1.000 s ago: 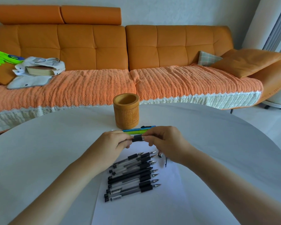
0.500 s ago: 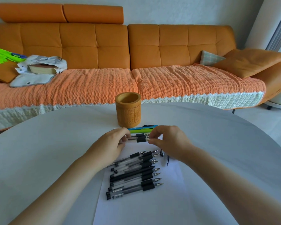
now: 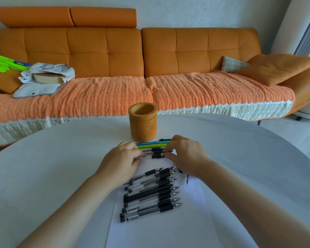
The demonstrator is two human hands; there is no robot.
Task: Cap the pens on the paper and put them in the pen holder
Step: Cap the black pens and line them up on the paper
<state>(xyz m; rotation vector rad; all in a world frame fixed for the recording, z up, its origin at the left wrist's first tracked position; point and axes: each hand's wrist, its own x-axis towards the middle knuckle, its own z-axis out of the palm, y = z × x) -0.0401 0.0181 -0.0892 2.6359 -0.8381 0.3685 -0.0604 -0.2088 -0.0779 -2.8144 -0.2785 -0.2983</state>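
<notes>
Several uncapped black gel pens (image 3: 149,192) lie in a row on a white sheet of paper (image 3: 161,228), tips to the right. Further back, a few black pens (image 3: 157,152) lie between my hands, with a blue pen (image 3: 147,142) and a green pen (image 3: 150,145) behind them. My left hand (image 3: 123,161) pinches the left end of one of these black pens, and my right hand (image 3: 184,154) pinches its right end near the tip. The round bamboo pen holder (image 3: 143,122) stands just behind, with no pen sticking out of it. Small dark caps (image 3: 180,171) peek out under my right wrist.
The round white table (image 3: 43,176) fills the foreground. Behind it runs an orange sofa (image 3: 150,56) with a woven cover, a bag with a book (image 3: 47,76) at its left and cushions (image 3: 276,67) at its right.
Both hands have moved forward with the black pen, from above the paper's middle toward the pens beside the holder. The camera has tilted slightly.
</notes>
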